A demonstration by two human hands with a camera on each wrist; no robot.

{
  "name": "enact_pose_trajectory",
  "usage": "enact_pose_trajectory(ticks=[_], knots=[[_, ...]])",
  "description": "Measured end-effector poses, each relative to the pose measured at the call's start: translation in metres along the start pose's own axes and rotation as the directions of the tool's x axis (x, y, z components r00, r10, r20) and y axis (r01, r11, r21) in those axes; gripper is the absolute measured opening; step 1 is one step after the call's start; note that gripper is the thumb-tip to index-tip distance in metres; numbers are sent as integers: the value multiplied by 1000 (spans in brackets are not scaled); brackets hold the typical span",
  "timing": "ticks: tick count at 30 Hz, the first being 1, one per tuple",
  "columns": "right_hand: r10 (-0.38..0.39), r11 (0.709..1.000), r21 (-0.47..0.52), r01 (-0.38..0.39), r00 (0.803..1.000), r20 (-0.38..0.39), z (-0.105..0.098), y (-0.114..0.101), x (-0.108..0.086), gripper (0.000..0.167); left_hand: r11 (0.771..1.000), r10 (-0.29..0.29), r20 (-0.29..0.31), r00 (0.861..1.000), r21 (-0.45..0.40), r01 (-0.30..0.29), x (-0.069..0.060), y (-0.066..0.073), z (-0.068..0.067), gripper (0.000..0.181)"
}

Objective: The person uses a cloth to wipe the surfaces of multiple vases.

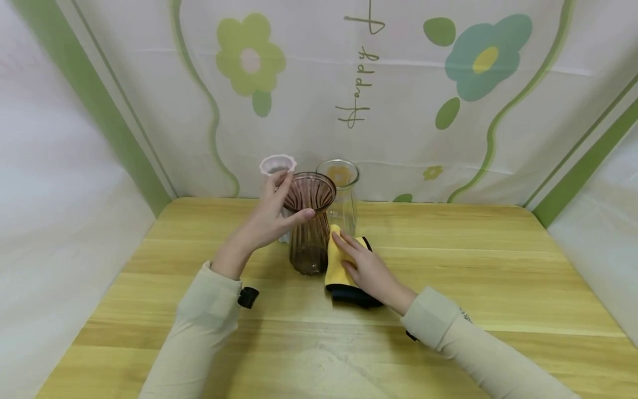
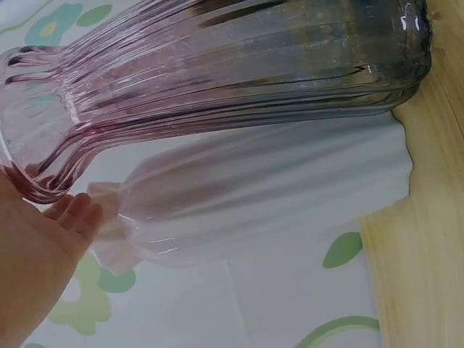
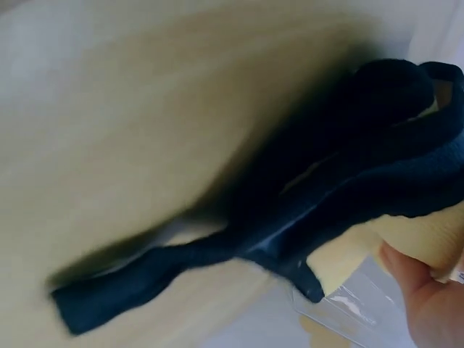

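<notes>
A ribbed, purple-brown glass vase [image 1: 310, 244] stands upright on the table. My left hand [image 1: 266, 219] holds it at the flared rim, thumb on the near side and fingers on the far left. In the left wrist view the fingertips curl under the vase's lip [image 2: 51, 196]. My right hand [image 1: 371, 271] grips a folded yellow cloth [image 1: 338, 266] with black edging, close against the vase's right side. The cloth's black edging [image 3: 304, 196] hangs loose in the right wrist view, where the thumb [image 3: 413, 275] presses on the yellow part.
Behind the purple vase stand a clear glass vase [image 1: 351, 208] on the right and a pale pink-white vase [image 1: 277, 157] with a scalloped rim on the left. A flower-printed curtain [image 1: 309, 83] hangs behind the wooden table [image 1: 473, 266].
</notes>
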State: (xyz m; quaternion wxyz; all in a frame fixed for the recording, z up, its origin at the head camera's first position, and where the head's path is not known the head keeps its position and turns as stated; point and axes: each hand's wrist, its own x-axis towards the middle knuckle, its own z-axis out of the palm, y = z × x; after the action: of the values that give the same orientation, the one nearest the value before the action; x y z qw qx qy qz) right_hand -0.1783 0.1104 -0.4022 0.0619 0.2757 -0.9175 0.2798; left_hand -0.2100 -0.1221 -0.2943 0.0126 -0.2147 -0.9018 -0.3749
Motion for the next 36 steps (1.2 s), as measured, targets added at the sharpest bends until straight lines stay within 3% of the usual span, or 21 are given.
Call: enact_pose_trajectory(ticks=[3,7,12,16,23,29,36], knots=[[26,1000,-11,-26,999,31,2,1,-2,63,1000,-2,-12,1000,11,2,0,0,0,124],[27,999,28,-28,999,25,2,1,-1,63,1000,-6,1,1000,29,6,0,1,-2,116],[-18,997,80,23,998,-65,-1,-1,4,63,999,9,32,999,50,-11,0,2,-7,123],[-65,990,112,84,984,-165,-8,-9,12,62,998,6,63,998,56,-10,-1,3,-10,129],[-91,979,156,135,962,-258,-18,-20,23,60,998,-19,101,995,62,13,-1,3,-7,99],[-92,987,109,115,975,-201,-15,-14,20,61,995,-18,64,998,103,11,1,3,-4,96],[-29,999,41,31,999,-33,-6,0,11,63,991,-46,45,998,126,40,2,5,-4,95]])
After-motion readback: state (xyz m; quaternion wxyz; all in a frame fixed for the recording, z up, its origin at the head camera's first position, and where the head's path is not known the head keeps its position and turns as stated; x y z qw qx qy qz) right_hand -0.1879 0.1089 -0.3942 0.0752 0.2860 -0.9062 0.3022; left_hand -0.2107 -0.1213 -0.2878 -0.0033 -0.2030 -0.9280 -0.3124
